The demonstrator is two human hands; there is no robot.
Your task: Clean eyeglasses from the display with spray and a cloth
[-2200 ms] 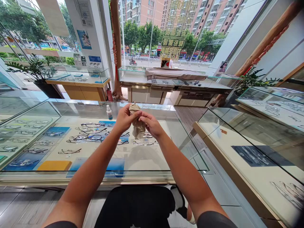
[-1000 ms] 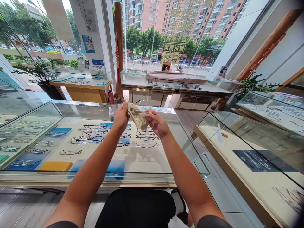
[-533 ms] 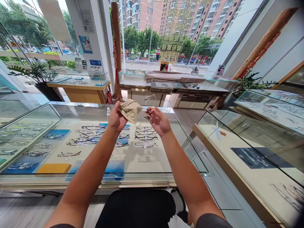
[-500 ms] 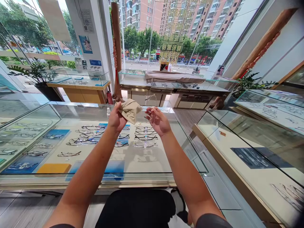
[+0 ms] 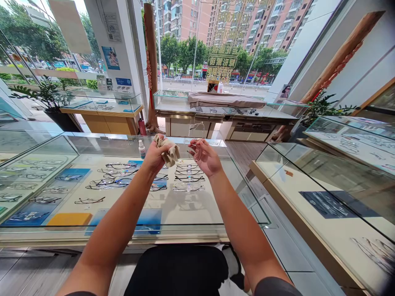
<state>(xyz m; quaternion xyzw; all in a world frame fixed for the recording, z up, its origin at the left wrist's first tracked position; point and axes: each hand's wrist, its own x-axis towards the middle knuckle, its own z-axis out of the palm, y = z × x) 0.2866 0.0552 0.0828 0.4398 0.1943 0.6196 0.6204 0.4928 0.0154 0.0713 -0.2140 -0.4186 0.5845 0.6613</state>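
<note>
A crumpled beige cloth (image 5: 170,155) is bunched in my left hand (image 5: 156,158), whose fingers are closed around it. Just to its right, my right hand (image 5: 206,156) pinches a pair of thin-rimmed eyeglasses (image 5: 198,130) by the middle. The glasses are held up on end, one round lens above the fingers and the other partly behind them. Cloth and glasses are apart. Both hands are above the glass display case (image 5: 191,213), where several eyeglass frames (image 5: 189,178) lie in a column under the right hand.
A small white bottle (image 5: 142,149) stands on the case beyond my left wrist. Inside the case are more frames and a yellow block (image 5: 69,219). Another glass case (image 5: 296,181) is on the right. Further back, a brown cloth (image 5: 226,100) covers part of a counter.
My left hand has gathered the cloth from a loosely hanging shape into a tighter bunch, turning slightly and uncovering the white bottle. The right hand with the glasses has hardly moved.
</note>
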